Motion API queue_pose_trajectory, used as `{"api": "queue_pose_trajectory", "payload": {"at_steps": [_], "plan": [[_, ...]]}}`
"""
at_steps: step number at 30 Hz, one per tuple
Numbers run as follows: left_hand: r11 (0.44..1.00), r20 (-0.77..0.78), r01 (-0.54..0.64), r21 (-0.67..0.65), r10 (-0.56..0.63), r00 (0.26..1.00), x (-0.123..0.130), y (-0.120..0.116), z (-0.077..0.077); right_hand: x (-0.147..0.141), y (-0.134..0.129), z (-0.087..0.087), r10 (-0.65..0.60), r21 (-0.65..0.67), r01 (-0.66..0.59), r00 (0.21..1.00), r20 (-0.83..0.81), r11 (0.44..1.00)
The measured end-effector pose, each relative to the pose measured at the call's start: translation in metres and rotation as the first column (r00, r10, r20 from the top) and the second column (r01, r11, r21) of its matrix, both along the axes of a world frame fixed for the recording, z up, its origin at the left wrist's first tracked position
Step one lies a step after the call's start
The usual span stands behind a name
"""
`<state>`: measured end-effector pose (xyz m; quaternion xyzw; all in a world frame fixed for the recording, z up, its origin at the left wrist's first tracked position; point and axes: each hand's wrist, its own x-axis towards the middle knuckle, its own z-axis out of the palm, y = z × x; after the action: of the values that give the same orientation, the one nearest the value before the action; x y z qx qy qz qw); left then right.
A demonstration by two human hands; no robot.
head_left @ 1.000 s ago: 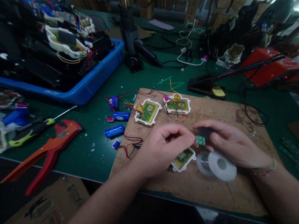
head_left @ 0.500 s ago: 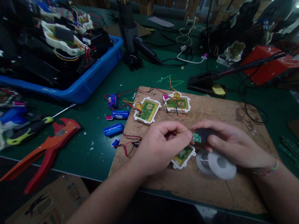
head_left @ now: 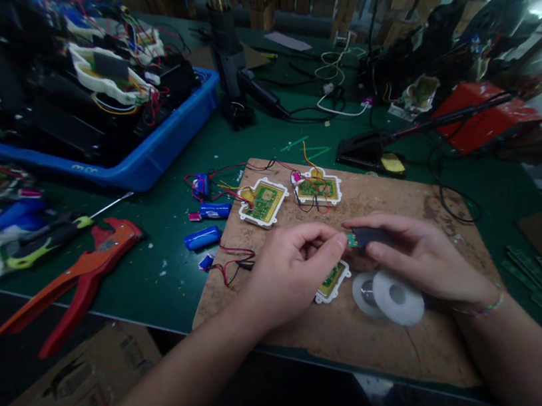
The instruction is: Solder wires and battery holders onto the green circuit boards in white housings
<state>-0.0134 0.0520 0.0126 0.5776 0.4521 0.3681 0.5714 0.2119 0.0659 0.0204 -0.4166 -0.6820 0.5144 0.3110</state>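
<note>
My right hand grips a black piece with a small green circuit board at its left end. My left hand is closed in a pinch at that board's left edge; whatever lies between its fingertips is too small to make out. Under the left hand, a white-framed circuit board is partly covered. A spool stands on the brown board below my right hand. Two more white-framed boards, one left and one right, lie behind the hands with thin wires on them.
Blue cylinders lie left of the brown board. Red-orange cutters and a screwdriver are farther left. A blue crate, a heat gun, a soldering iron holder and a red box stand behind.
The view has shifted slightly. The black piece and its small green board have turned a little and now lie more level, with less of the green board showing beside my left fingertips.
</note>
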Motion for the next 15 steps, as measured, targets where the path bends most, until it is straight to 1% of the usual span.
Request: {"api": "queue_pose_trajectory", "payload": {"at_steps": [4,7,10,12,15], "plan": [[0.999,-0.053,0.037,0.03,-0.035,0.998,0.0,-0.0001,-0.0007,0.0005,-0.0004,-0.0002,-0.041,-0.005,0.041,0.999,0.001,0.999],[0.999,-0.076,0.037,0.032,-0.034,0.997,0.0013,-0.0003,0.0,-0.0017,-0.0017,0.0002,-0.087,-0.024,0.086,0.996,-0.026,0.996],[0.999,-0.06,0.029,0.046,-0.026,0.998,0.0026,-0.0006,0.0003,-0.0041,-0.0021,-0.0001,-0.153,-0.028,0.152,0.984,-0.088,0.988],[0.998,-0.047,0.031,0.062,-0.029,0.998,0.0028,-0.0009,0.0002,-0.0049,-0.0014,-0.0009,-0.168,-0.031,0.165,0.978,-0.128,0.986],[0.996,0.007,0.039,0.08,-0.04,0.999,0.0024,-0.0012,0.0002,-0.0046,0.0013,-0.0032,-0.178,0.004,0.18,0.975,-0.132,0.984]]}}
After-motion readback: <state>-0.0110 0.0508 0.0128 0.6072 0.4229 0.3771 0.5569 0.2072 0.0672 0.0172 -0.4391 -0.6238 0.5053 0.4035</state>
